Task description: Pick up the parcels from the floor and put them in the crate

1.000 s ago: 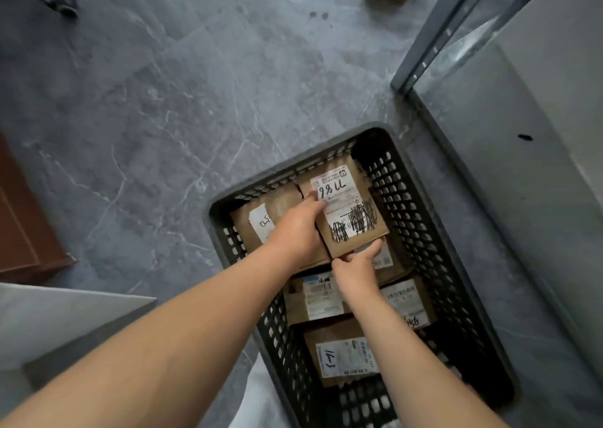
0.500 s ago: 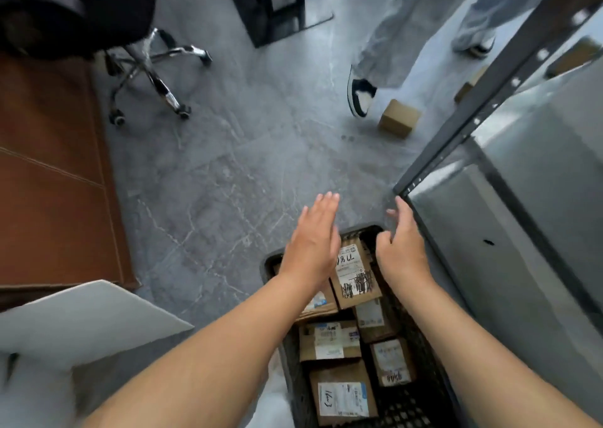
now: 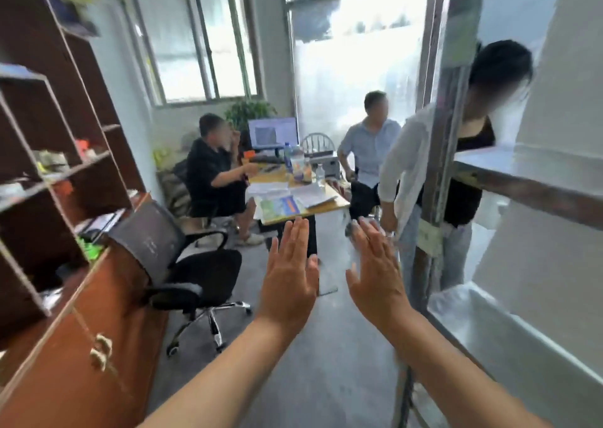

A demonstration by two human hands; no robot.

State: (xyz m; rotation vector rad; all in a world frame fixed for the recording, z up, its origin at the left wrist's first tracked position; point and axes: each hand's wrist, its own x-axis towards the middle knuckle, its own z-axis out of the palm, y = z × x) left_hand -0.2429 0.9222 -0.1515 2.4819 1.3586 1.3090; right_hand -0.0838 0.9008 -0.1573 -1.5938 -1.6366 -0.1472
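My left hand and my right hand are raised in front of me at chest height, palms facing each other, fingers straight. Both hold nothing. No crate and no parcels are in view; the camera looks level across the room rather than down at the floor.
A black office chair stands left of my hands beside a brown cabinet with shelves. A metal rack rises on the right, with a person standing behind it. Two people sit at a desk farther back.
The view swung up from the crate on the floor to the room. Both hands let go of the parcel in the crate and rose, empty and flat.
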